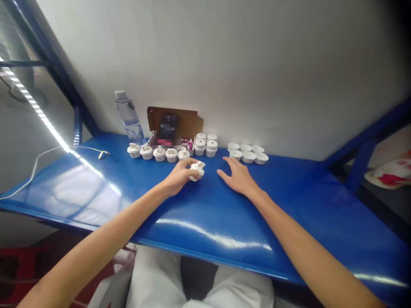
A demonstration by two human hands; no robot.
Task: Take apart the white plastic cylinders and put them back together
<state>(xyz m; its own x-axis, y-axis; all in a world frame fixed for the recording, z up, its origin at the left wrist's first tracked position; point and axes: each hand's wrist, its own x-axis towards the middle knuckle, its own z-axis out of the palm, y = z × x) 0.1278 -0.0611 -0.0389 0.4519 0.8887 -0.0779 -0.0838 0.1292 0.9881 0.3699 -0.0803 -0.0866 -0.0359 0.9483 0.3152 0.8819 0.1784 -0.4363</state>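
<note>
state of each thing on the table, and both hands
Left hand: gripping a white piece
Right hand: open, holding nothing
Five white pieces: lined up
White pieces beside box: clustered
White cups: open-topped, two rows of three
Bottle: capped, partly filled
Cardboard box: flap raised
White cable: lying uncoiled

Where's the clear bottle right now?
In the head view, the clear bottle stands toward the left, behind the leftmost white cups and beside the cardboard box.
</note>
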